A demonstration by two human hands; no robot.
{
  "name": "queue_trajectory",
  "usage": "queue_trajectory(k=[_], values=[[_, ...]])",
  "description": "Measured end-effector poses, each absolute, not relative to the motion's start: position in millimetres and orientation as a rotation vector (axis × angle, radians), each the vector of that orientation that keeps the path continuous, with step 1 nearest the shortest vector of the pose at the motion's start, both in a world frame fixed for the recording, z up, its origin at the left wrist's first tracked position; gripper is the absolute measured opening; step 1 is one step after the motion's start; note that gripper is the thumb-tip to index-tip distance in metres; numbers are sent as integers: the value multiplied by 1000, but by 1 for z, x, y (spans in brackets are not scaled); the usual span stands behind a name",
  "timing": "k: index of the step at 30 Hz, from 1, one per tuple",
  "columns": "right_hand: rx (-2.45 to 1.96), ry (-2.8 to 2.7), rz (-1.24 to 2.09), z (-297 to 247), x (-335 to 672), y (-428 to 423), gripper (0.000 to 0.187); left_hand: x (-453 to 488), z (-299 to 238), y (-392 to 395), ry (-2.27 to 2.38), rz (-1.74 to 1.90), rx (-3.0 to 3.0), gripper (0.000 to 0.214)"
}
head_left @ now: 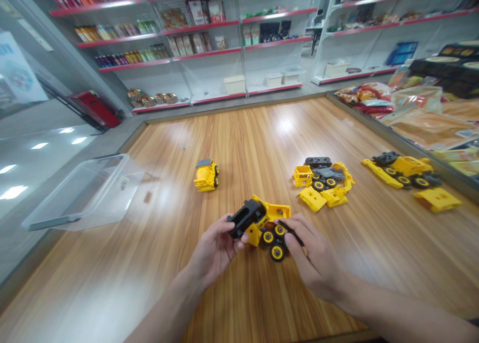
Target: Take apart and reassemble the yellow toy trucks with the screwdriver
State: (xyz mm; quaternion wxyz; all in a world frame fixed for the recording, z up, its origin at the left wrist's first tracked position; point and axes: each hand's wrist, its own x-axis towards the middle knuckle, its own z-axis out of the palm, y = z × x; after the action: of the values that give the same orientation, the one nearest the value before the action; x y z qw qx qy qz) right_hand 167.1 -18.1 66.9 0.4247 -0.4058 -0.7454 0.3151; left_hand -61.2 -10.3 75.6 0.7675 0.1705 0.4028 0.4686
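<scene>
Forward of your left hand (215, 250) the table (243, 133) lies bare up to the small yellow cab (206, 174), and past it to the far edge. The clear plastic box (86, 190) blocks the left side. Near your right hand (314, 263) sits a pile of loose parts (325, 180); further right a half-built vehicle (404, 169) and a yellow scoop (437, 199) crowd the rim. The toy truck (262, 219) fills the gap between your hands

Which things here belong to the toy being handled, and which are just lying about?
In hand: yellow and black toy vehicle, gripped by the left hand and the right hand.

Lying about, untouched: small yellow toy truck; pile of loose toy parts; partly built toy vehicle; clear plastic box; snack packets.
</scene>
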Motion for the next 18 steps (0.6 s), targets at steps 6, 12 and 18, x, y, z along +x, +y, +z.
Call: queue_trajectory(k=[6,12,18], values=[[-993,-1922,761,57,164,-19,30,-58,75,-13,810,979,413,20],[-1060,-1875,728,54,164,-19,17,-54,76,-19,735,941,512,38],[-982,-1904,705,59,166,-15,15,-50,75,-22,719,938,721,42]])
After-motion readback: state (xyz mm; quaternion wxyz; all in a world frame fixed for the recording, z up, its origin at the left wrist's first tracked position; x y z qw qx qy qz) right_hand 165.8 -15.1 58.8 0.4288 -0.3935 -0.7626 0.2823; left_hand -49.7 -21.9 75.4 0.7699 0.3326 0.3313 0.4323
